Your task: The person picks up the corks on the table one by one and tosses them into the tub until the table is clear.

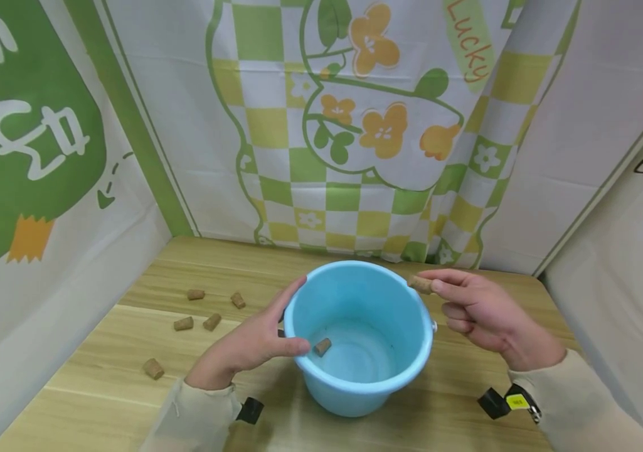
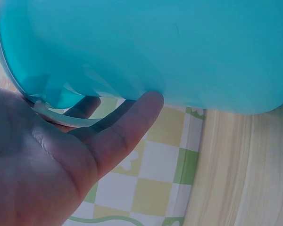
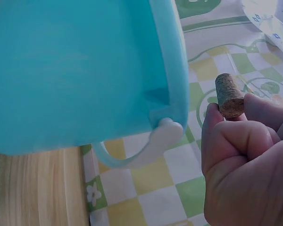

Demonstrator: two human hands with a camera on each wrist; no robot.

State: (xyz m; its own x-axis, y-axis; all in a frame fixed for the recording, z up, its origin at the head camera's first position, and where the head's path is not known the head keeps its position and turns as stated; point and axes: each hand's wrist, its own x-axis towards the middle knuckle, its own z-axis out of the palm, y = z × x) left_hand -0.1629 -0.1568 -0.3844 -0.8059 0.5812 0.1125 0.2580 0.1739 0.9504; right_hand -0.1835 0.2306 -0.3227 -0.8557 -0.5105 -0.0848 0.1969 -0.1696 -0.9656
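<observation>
A light blue plastic bucket [image 1: 349,398] stands upright on the table, tilted a little in the head view. My left hand [image 1: 253,345] grips its left rim, thumb over the edge and fingers along the outer wall; the left wrist view has those fingers [image 2: 137,115] against the blue side. Just beyond the right rim, my right hand [image 1: 482,311] pinches a cork [image 1: 421,284] between thumb and index finger, the other fingers curled in. One end of this cork [image 3: 228,96] faces the right wrist camera. Another cork [image 1: 322,347] lies inside on the bucket's bottom.
Several loose corks [image 1: 184,323] are scattered on the wooden table [image 1: 101,402] to the left of the bucket. A pale handle [image 3: 132,160] hangs from the bucket's side. Printed cloth [image 1: 310,169] closes off the back, and cloth walls rise at both sides.
</observation>
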